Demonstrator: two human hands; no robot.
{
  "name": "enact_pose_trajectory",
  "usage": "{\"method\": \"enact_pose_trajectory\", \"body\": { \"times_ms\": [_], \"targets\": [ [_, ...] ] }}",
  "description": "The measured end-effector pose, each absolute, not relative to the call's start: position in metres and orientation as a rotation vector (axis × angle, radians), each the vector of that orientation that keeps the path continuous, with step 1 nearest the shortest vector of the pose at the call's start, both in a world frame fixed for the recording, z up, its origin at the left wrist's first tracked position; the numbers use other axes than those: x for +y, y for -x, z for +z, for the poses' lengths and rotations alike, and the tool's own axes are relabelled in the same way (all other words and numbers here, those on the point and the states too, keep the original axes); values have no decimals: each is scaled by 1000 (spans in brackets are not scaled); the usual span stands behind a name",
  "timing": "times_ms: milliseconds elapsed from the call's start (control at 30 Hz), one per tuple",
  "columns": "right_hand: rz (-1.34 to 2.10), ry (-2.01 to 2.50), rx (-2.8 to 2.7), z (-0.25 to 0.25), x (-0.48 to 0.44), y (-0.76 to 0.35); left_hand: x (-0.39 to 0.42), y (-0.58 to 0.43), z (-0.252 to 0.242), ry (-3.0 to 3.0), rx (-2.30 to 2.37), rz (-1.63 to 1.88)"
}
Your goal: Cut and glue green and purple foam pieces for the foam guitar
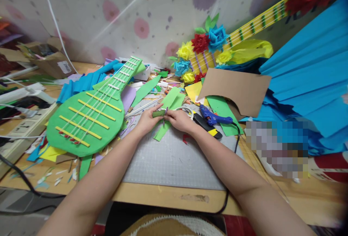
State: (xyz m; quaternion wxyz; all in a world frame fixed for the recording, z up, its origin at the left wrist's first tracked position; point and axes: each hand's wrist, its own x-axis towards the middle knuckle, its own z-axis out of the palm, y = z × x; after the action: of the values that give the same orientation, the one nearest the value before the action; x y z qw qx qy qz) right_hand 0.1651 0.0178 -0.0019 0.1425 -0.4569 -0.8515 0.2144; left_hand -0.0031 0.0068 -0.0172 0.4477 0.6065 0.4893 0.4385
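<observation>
Both my hands meet above the cutting mat. Between the fingers of my left hand is a small green paper piece, which looks folded or rolled. My right hand pinches at its right end, where a thin purple strip shows; its fingertips are partly hidden. Green paper strips lie just behind the hands, and another green strip lies below them. Close to my right hand are a white ring-shaped thing, a black and yellow utility knife and a blue glue gun.
A green paper lute lies at left, beside a power strip. Brown cardboard, a flower-covered yellow paper guitar and pleated blue paper fill the right. The glue gun's cord runs over the table's front edge.
</observation>
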Motion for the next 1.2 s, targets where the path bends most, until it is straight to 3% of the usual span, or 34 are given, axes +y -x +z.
{"method": "enact_pose_trajectory", "body": {
  "times_ms": [400, 867, 1200],
  "targets": [
    [770, 1262, -2360, 0, 17, -166, 1, 5, -7, -1622, 1199, 1070],
    [811, 1242, -2029, 2, 15, -163, -3, -8, -7, -965, 1186, 1156],
    [905, 1228, -1979, -4, 20, -163, -1, -8, -12, -919, 1221, 1188]
  ]
}}
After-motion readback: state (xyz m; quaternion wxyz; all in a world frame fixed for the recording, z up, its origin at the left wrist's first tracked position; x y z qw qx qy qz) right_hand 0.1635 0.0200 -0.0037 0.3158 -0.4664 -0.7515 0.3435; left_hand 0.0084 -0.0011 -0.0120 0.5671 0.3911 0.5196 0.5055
